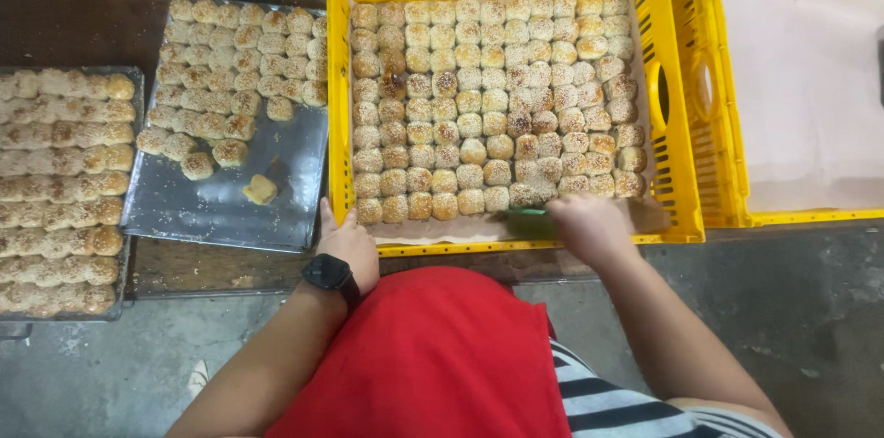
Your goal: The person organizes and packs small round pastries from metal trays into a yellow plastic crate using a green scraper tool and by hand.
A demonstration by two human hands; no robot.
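While the left hand [350,249] steadies the yellow plastic crate [677,106] rim, the right hand [589,224] grips a green flat tool [529,212], nudging sesame buns [479,106] into rows.

A yellow plastic crate [677,139] lined with paper is packed with rows of small sesame-topped buns [479,97], while a green flat tool [532,213] is laid at its near edge

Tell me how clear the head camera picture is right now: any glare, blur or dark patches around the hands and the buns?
Head view: even light, the buns in the yellow crate sharp; the right hand slightly motion-blurred over a green tool; the left hand crisp; soft sheen on the metal tray; top edge dark; the white paper in the second crate bright, nearly washed out.
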